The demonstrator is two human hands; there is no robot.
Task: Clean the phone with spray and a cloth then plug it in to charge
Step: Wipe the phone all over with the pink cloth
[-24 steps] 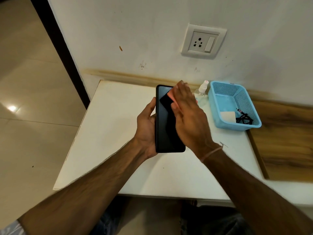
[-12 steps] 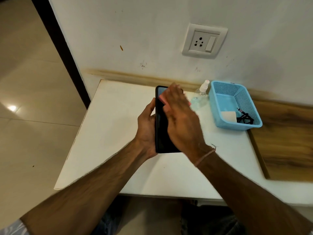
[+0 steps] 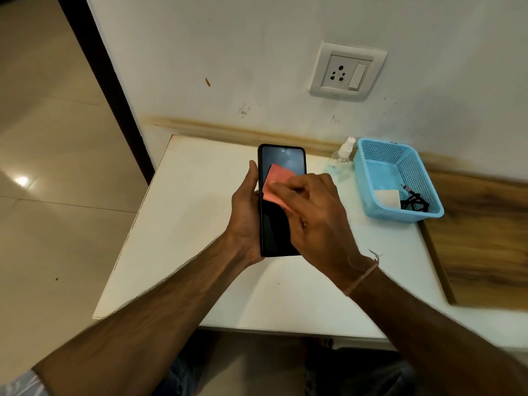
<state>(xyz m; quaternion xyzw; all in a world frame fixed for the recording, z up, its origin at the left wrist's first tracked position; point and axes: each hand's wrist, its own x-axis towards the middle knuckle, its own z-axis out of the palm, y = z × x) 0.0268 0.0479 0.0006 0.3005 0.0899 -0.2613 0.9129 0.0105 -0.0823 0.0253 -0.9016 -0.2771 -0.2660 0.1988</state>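
Observation:
My left hand (image 3: pixel 245 212) grips a black phone (image 3: pixel 281 161) from its left side, screen up, above the white table (image 3: pixel 183 224). A small pink cloth (image 3: pixel 275 184) lies on the middle of the screen, pressed there by the curled fingers of my right hand (image 3: pixel 314 212). The lower right of the phone is hidden behind that hand. A clear spray bottle (image 3: pixel 341 161) with a white nozzle stands at the back of the table. A black charging cable (image 3: pixel 414 201) and a white adapter (image 3: pixel 387 198) lie in the blue basket (image 3: pixel 371 178).
A white wall socket with a switch (image 3: pixel 347 72) is on the wall above the table. The blue basket stands at the table's right back, by a wood-grain surface (image 3: pixel 480 232). Tiled floor (image 3: pixel 57 167) lies to the left.
My right hand has slid with the cloth from the top of the screen down to its middle, uncovering the phone's upper part. The left hand has kept the phone in place.

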